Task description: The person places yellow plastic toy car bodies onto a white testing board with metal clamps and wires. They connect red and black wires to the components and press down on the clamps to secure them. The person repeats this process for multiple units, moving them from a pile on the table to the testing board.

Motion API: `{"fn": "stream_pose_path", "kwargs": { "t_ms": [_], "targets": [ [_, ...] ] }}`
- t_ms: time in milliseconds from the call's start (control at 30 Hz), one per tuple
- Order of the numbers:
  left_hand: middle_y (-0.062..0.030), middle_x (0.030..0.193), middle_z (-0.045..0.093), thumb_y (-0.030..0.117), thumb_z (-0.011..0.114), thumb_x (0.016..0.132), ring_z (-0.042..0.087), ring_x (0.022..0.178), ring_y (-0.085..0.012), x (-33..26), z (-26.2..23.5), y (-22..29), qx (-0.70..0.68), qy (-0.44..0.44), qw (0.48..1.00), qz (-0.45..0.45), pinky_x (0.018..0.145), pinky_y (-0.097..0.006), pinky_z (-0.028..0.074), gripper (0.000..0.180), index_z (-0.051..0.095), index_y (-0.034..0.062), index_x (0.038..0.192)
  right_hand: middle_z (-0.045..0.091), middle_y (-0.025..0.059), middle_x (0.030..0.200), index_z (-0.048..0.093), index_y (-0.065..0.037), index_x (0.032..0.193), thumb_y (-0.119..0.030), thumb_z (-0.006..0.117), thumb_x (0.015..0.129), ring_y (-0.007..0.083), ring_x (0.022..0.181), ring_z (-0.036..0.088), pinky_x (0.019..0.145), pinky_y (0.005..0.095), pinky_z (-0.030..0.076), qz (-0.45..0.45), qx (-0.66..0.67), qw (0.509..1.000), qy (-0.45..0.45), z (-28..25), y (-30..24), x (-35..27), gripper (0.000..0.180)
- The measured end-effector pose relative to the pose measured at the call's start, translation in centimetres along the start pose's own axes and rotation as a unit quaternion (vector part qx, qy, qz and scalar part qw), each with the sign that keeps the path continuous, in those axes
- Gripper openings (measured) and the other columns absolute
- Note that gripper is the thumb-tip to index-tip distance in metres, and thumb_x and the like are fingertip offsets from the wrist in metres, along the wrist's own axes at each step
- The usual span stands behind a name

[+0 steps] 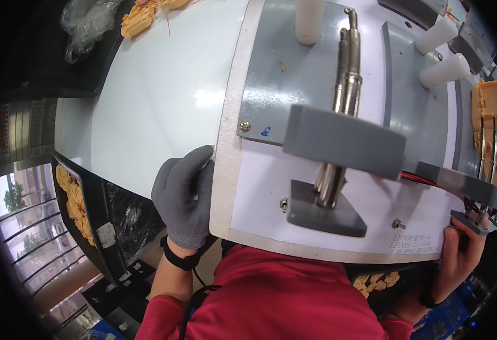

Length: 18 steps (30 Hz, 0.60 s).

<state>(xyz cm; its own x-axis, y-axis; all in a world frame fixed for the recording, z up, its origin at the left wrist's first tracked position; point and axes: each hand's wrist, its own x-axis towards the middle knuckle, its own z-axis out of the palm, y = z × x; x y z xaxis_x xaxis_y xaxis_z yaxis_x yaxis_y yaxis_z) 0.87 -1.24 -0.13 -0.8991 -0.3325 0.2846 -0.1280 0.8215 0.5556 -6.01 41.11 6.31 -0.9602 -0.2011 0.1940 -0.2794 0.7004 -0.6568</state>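
My left hand (185, 201), in a grey glove, lies against the left edge of a thick white board (254, 195). Its fingers are curled, and whatever might be inside them is hidden. Bare except for a dark wristband, my right hand (462, 249) is at the board's right front edge. Its fingers are bent up under a small grey plate (468, 222) on metal rods and are partly covered by it. On the board, a large grey block (345, 139) sits on metal rods above a lower grey plate (325, 212). Yellow plastic shells (492, 102) stand behind the right hand.
White cylinders (309, 22) rise from grey base plates. Two small toggle switches (398, 224) are on the board's front. Red wires (418, 178) run rightward. More yellow parts lie in a black tray (95, 226) at left and at the far left, near a clear plastic bag (89, 25).
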Motion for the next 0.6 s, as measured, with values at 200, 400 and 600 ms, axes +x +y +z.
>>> {"fn": "stream_pose_path", "kwargs": {
  "t_ms": [200,400,600],
  "targets": [
    [-0.0071,0.077,0.062,-0.006,0.071,0.082,0.056,0.062,-0.0145,0.1,0.0,0.2,0.006,0.014,1.000,0.019,0.054,-0.027,0.044,0.031,0.069,0.0051,0.111,0.049,0.0194,0.142,0.066,0.004,0.106,0.006,0.062,0.089,0.0229,0.124,0.054,0.105,0.0340,0.039,0.008,-0.003,1.000,-0.006,-0.4,0.6,-0.4,0.017],
    [-0.0070,0.076,0.062,-0.006,0.071,0.081,0.056,0.061,-0.0151,0.0,0.3,0.1,-0.009,0.030,0.999,0.033,0.054,-0.028,0.044,0.031,0.069,0.0051,0.110,0.055,0.0168,0.131,0.065,0.003,0.103,0.005,0.063,0.089,0.0224,0.114,0.057,0.107,0.0361,0.037,-0.029,-0.061,0.998,0.009,0.1,0.0,-0.2,0.014],
    [-0.0070,0.075,0.061,-0.006,0.071,0.081,0.055,0.060,-0.0153,-0.1,0.7,-0.1,-0.055,0.056,0.996,0.031,0.053,-0.028,0.042,0.030,0.069,0.0052,0.109,0.060,0.0090,0.098,0.063,0.001,0.098,0.007,0.066,0.086,0.0211,0.097,0.057,0.111,0.0405,0.033,-0.081,-0.073,0.993,0.032,1.0,-0.8,0.6,0.013]
  ]
}}
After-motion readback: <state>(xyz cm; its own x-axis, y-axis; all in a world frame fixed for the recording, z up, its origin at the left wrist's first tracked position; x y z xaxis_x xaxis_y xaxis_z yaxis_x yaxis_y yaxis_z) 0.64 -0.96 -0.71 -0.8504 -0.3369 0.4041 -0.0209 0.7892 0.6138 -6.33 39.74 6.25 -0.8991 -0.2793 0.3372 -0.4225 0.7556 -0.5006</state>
